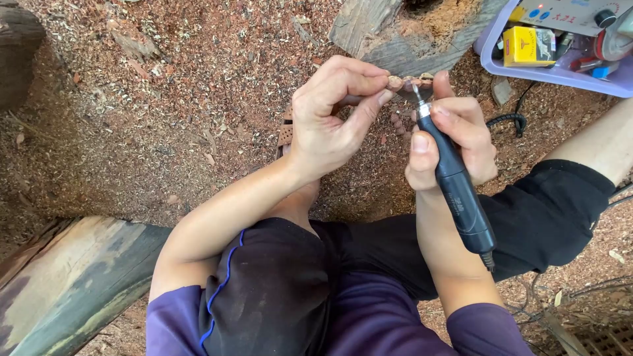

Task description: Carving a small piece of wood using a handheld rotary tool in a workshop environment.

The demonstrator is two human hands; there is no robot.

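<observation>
Fingertips (386,87) of the left hand (330,112) are seen pinched together on a small pale wooden piece (410,82), which is held at its left end just in front of a weathered log stump (395,33). The piece's long axis runs roughly left to right, so that its free end extends toward the right hand (455,138). That hand is closed around a dark rotary handpiece (458,191), gripped like a pen, with the thumb laid along the barrel. The handpiece's long axis is slanted from lower right up to upper left, and its metal bit (418,94) is brought against the underside of the wooden piece, just right of the left fingertips. Both hands are thus nearly touching, the left slightly higher and farther forward. A cord is led back from the tool's rear end past the forearm. Below, bent knees in dark shorts (277,283) are shown; sawdust-strewn ground (165,99) lies all around. At upper right a lilac plastic tray (491,62) holding a yellow box (527,46) is visible, and at lower left a grey timber beam (72,283).
</observation>
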